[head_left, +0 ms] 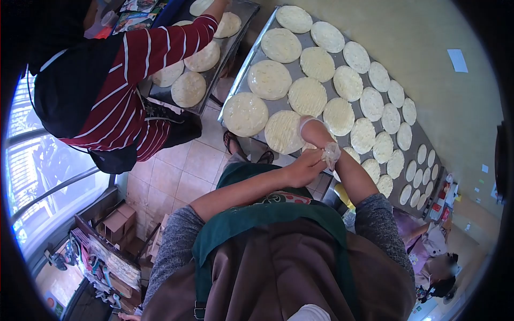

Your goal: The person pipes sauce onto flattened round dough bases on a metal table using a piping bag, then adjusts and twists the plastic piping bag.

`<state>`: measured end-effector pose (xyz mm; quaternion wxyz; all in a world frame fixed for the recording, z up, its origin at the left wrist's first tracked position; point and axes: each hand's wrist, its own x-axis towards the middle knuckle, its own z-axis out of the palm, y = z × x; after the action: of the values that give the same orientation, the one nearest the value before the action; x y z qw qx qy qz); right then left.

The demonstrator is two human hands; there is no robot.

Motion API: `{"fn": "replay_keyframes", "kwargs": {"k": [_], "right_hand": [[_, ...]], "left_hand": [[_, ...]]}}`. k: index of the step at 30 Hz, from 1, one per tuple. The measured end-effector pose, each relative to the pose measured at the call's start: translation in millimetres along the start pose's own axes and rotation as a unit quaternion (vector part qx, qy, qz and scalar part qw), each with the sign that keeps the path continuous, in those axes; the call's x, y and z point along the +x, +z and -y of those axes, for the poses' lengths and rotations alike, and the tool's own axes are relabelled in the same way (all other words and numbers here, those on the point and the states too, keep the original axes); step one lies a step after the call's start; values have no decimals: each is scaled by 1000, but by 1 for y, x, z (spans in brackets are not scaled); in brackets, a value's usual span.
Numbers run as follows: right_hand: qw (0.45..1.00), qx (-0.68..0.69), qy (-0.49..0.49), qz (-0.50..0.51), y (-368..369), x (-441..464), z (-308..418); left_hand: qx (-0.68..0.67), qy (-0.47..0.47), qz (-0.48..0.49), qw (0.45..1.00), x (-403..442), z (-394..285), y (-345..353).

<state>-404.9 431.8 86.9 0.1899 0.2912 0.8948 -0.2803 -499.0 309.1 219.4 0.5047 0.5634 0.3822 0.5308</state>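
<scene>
My left hand (307, 169) is closed at my right wrist, its fingers pinching a bunched piece of clear plastic (331, 153) that looks like the cuff of a thin glove. My right hand (315, 131) reaches over the near edge of a big metal table, with clear plastic also showing near its far end. Its fingers are not clearly visible. Just beyond it lies a pale, flat round of dough (284, 132) with a ridged surface. Another round (308, 96) lies farther up, and a glossy one (245, 114) is to the left.
Many dough rounds cover the metal table (242, 75), smaller ones toward the right. At upper left, a person in a striped red shirt (155, 51) reaches over a second table (211, 88) with more rounds. Cardboard boxes (119, 220) stand lower left. Another person (428, 251) is at right.
</scene>
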Motion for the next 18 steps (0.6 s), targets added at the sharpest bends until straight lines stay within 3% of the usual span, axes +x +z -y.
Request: {"fn": "replay_keyframes", "kwargs": {"k": [3, 6, 9, 12, 13, 14, 18], "right_hand": [[1000, 3, -17, -22, -2, -3, 1], [999, -3, -26, 29, 28, -33, 25], [997, 5, -50, 61, 43, -44, 30], [992, 91, -56, 66, 19, -28, 14], [984, 154, -13, 91, 4, -25, 14], [951, 253, 98, 146, -23, -28, 26], [905, 384, 86, 162, -45, -32, 15]], "left_hand": [[-69, -46, 43, 996, -8, -5, -1], [-164, -162, 81, 970, -25, -34, -6], [-203, -218, 109, 948, -34, -33, -1], [-191, -236, 114, 946, -28, -37, -2], [-163, -206, 108, 959, -27, -33, 0], [-134, -176, 102, 970, -27, -24, 2], [-128, -120, 106, 979, -27, -13, 12]]}}
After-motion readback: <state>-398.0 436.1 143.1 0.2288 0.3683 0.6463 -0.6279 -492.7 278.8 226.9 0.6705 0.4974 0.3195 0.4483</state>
